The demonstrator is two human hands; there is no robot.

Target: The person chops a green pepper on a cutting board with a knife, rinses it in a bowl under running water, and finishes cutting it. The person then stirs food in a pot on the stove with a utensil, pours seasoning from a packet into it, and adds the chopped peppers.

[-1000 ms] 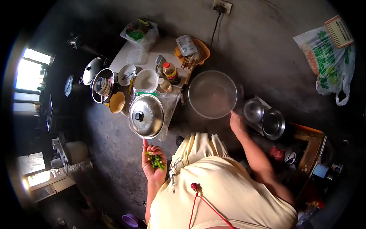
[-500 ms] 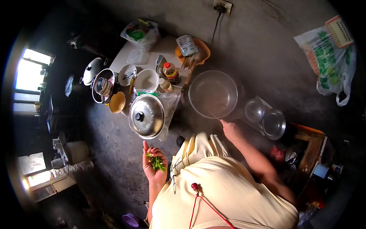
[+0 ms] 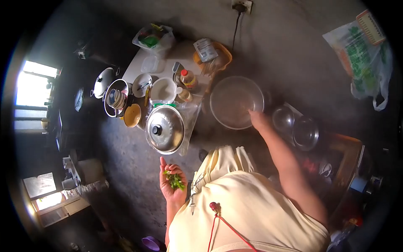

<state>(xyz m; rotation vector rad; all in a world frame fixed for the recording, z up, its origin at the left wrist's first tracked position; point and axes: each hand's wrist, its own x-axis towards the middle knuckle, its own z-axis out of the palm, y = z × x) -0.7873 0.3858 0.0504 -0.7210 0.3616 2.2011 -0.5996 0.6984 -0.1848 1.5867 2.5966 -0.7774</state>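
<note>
My left hand (image 3: 171, 181) is cupped around a small bunch of chopped greens (image 3: 174, 179), its index finger pointing out toward a domed metal lid (image 3: 166, 129) with a black knob. On the right, my right hand (image 3: 255, 118) reaches over the near right rim of a wide round pan (image 3: 236, 79). Steam blurs the pan's inside, so its contents are unclear. The fingers of my right hand are closed; what they hold is lost in the haze.
Left of the pan, a table (image 3: 133, 69) carries bowls, a red-capped bottle (image 3: 187, 79), a white-capped bottle (image 3: 184, 94) and an orange basket (image 3: 226, 54). Two glass lids (image 3: 305, 133) lie to the right. A plastic bag (image 3: 361, 63) hangs on the wall.
My right hand has moved up and farther over the pan. A thin stick seen at its fingers before is no longer distinct. The left hand keeps its greens, and the view has shifted slightly.
</note>
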